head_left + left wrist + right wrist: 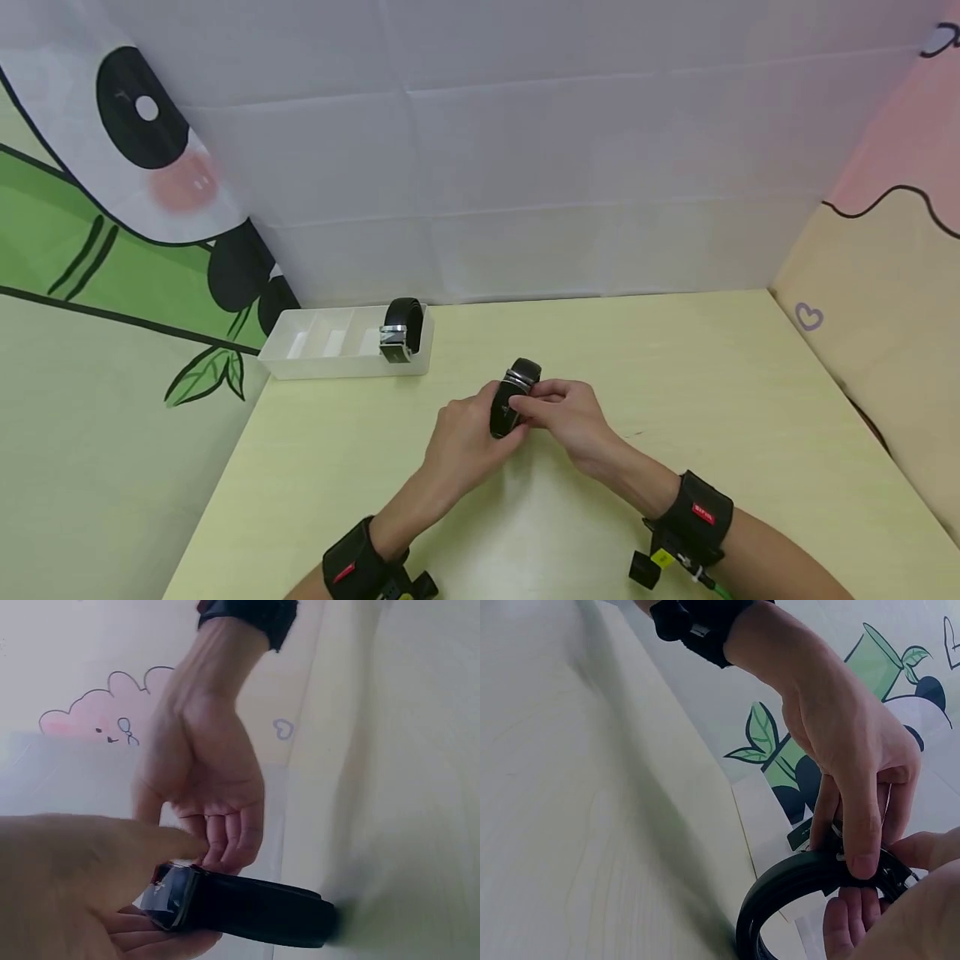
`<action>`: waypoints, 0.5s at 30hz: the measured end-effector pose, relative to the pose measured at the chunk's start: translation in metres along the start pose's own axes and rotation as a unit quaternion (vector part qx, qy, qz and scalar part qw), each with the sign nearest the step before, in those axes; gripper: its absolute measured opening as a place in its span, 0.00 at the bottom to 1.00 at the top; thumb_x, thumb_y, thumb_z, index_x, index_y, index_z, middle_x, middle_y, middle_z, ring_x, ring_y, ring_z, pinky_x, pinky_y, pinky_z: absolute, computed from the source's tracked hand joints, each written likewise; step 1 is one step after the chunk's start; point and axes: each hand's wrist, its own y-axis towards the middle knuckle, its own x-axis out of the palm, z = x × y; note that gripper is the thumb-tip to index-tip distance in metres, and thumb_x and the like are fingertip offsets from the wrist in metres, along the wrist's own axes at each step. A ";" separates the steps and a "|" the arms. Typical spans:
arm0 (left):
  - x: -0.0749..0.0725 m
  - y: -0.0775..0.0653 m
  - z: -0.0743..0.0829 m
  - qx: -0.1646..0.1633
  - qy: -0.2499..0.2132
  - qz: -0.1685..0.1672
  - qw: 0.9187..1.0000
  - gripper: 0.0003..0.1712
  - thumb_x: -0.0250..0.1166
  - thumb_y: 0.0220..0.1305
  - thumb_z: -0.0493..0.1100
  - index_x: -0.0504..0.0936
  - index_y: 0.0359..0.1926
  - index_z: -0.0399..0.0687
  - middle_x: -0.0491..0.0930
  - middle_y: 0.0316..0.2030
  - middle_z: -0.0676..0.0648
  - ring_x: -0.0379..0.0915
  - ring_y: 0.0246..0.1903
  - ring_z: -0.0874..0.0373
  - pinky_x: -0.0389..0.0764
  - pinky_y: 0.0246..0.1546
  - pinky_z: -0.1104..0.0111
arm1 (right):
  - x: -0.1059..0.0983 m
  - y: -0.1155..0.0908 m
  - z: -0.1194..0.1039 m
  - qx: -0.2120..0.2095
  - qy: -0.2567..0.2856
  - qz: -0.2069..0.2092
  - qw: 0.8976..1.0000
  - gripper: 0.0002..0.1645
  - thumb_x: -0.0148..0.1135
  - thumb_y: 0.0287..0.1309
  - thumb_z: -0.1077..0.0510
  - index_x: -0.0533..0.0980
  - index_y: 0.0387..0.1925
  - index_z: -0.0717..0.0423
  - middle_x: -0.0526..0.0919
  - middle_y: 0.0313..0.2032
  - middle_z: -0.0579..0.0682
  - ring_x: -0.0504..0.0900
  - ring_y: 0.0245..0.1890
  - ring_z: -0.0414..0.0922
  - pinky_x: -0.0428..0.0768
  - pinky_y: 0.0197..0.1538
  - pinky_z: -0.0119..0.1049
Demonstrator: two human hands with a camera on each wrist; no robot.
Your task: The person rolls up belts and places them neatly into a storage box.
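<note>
A coiled black belt (505,408) with a shiny buckle is held up over the table between both hands. My left hand (467,442) grips it from the left, its thumb and fingers pinching the coil near the buckle, as the right wrist view shows. From the right, my right hand (576,421) pinches the coil's near side with thumb and curled fingers. The belt's loop (761,900) hangs out beyond the fingers in the right wrist view. In the left wrist view, the glossy buckle (171,896) faces the left palm, partly covered by the left thumb.
A white divided tray (315,368) stands at the table's back left corner. Its rightmost compartment holds another coiled black belt (412,321) with a silver buckle. The pale wooden table (675,358) meets a white printed backdrop (525,167) behind and side panels left and right.
</note>
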 end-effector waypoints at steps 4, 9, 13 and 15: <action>0.007 0.000 0.001 -0.006 0.044 0.038 0.998 0.24 0.88 0.59 0.48 0.87 0.48 0.40 0.93 0.31 0.43 0.88 0.25 0.50 0.83 0.27 0.64 | 0.004 0.001 -0.002 0.002 -0.013 0.010 1.000 0.22 0.80 0.68 0.56 0.83 0.54 0.67 0.95 0.44 0.56 0.94 0.39 0.44 0.89 0.57 0.36; 0.014 0.003 -0.002 -0.006 0.065 0.060 0.996 0.23 0.88 0.59 0.49 0.86 0.44 0.41 0.92 0.29 0.44 0.86 0.22 0.52 0.82 0.23 0.65 | 0.005 0.002 -0.001 0.004 -0.016 0.017 1.000 0.19 0.80 0.67 0.57 0.83 0.50 0.65 0.94 0.41 0.54 0.92 0.41 0.45 0.88 0.59 0.41; 0.018 0.003 -0.006 0.010 0.066 0.068 0.995 0.23 0.89 0.59 0.47 0.86 0.44 0.42 0.93 0.30 0.43 0.89 0.24 0.51 0.85 0.25 0.63 | 0.006 0.003 0.002 0.007 -0.024 0.020 0.999 0.16 0.81 0.66 0.56 0.84 0.46 0.62 0.94 0.39 0.52 0.91 0.43 0.45 0.87 0.62 0.46; 0.018 0.003 -0.008 0.022 0.060 0.071 0.995 0.22 0.89 0.58 0.45 0.86 0.44 0.42 0.93 0.30 0.43 0.90 0.24 0.50 0.87 0.26 0.62 | 0.006 0.003 0.003 0.007 -0.031 0.021 0.999 0.16 0.81 0.66 0.55 0.84 0.45 0.61 0.94 0.39 0.52 0.90 0.44 0.45 0.86 0.62 0.47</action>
